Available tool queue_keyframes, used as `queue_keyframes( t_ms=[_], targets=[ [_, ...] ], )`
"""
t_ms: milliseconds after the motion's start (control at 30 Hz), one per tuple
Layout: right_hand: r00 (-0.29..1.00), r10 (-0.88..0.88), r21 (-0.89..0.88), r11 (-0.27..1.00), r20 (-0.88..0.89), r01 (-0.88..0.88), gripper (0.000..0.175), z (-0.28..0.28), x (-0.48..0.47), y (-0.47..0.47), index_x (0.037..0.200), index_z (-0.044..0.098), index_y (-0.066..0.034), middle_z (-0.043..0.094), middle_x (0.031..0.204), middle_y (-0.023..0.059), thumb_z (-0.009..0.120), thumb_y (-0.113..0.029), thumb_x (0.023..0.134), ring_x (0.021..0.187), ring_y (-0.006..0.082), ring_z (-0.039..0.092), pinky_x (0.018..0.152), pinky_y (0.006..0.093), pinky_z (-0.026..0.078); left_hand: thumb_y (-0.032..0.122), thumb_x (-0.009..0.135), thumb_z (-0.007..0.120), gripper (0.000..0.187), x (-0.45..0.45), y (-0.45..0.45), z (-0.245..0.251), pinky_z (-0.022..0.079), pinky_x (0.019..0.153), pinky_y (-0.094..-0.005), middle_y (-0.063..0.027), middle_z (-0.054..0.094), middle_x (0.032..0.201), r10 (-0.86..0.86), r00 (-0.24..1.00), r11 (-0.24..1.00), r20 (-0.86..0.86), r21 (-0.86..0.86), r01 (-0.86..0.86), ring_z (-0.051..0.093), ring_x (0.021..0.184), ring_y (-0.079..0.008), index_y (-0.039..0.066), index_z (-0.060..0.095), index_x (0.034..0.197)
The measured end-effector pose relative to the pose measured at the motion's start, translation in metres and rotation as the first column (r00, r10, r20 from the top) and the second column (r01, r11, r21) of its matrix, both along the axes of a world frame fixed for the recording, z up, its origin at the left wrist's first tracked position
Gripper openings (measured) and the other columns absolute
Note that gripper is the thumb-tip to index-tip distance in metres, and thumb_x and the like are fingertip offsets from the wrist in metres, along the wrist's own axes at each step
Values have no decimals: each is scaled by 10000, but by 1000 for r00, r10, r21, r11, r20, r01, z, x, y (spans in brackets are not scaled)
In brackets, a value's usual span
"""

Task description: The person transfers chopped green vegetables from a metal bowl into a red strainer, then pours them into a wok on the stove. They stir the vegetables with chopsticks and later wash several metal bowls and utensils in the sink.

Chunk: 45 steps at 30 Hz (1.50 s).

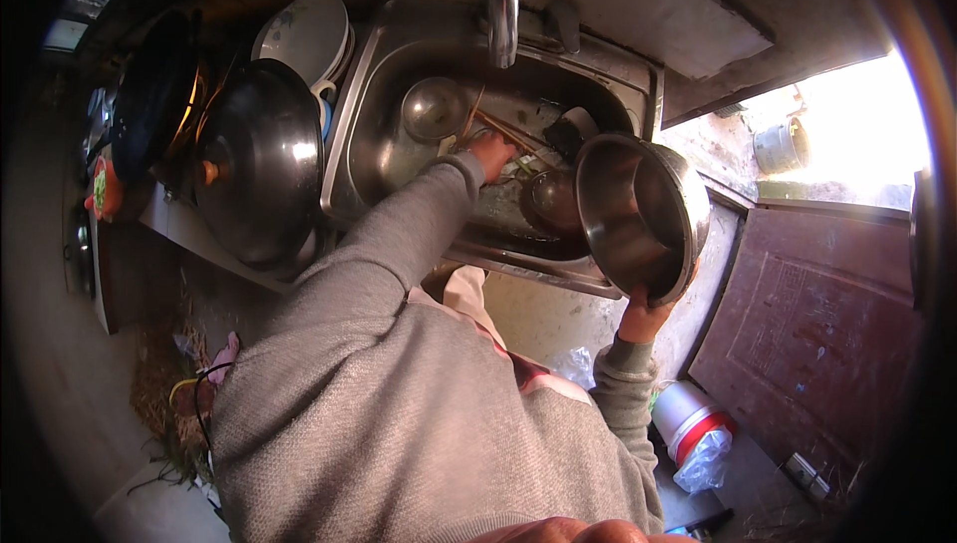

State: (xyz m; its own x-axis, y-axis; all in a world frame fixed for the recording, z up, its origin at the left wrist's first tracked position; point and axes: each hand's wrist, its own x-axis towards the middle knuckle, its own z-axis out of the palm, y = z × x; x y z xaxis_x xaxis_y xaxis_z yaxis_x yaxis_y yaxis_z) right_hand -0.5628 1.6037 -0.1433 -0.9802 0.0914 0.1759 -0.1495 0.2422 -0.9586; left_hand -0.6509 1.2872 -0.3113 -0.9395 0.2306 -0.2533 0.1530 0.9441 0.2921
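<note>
My left hand [493, 155] reaches down into the stainless steel sink [381, 161], over wet scraps with bits of green. Whether its curled fingers hold anything is hidden. Several chopsticks [516, 132] lie just beyond it. To its left in the sink is a round metal bowl [436, 109]; another round bowl [552, 195] sits on the right. A dark item with a pale part [574, 132] rests near the right wall. My right hand [647, 316] grips the lower rim of a deep steel basin [632, 214], tilted above the sink's right edge.
A curved faucet [503, 12] hangs over the sink. Left of it stand a large dark lid [262, 161] with an orange knob, a black wok [155, 94] and stacked plates [303, 34]. On the right are a reddish-brown door [815, 318] and a bucket [684, 412] on the floor.
</note>
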Motion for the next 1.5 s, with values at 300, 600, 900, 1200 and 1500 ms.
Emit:
queue_keyframes(
  t_ms=[300,600,900,1200,1500],
  targets=[
    [997,60,17,998,-57,-59,884,0,-4,-8,1417,131,-49,264,1400,156,346,151,583,1296,260,265,1071,363,172,162,679,627,225,-2,-23,26,488,764,-435,-207,619,919,16,908,990,419,-135,44,603,866,-338,53,673,870],
    [999,23,78,997,-33,-21,838,-7,-11,-10,1409,155,-32,294,1392,156,399,113,620,1296,263,278,1069,363,185,184,743,608,271,8,-89,36,482,815,-416,-195,613,1028,538,789,839,297,-273,-470,589,969,-345,43,659,968],
    [993,97,31,995,70,-99,828,-11,-16,-25,1412,163,-70,356,1353,171,449,89,652,1237,273,374,1019,339,290,188,777,555,268,24,-85,53,479,827,-418,-181,616,1034,492,797,865,350,-298,-403,590,979,-333,54,656,985],
    [966,187,291,928,176,-233,890,-21,-34,-84,1417,60,-114,527,1157,255,522,65,679,1038,358,555,862,372,439,166,715,588,159,55,-36,133,514,678,-413,-153,647,854,237,963,951,124,-230,-205,634,825,-308,78,684,804],
    [920,157,391,870,359,-301,833,-71,-51,-124,1399,70,-113,587,977,273,537,-67,711,896,440,578,786,466,455,260,732,634,223,154,-2,191,506,657,-401,-157,626,729,14,999,968,-36,252,-4,624,725,-324,56,626,823]
  ],
)
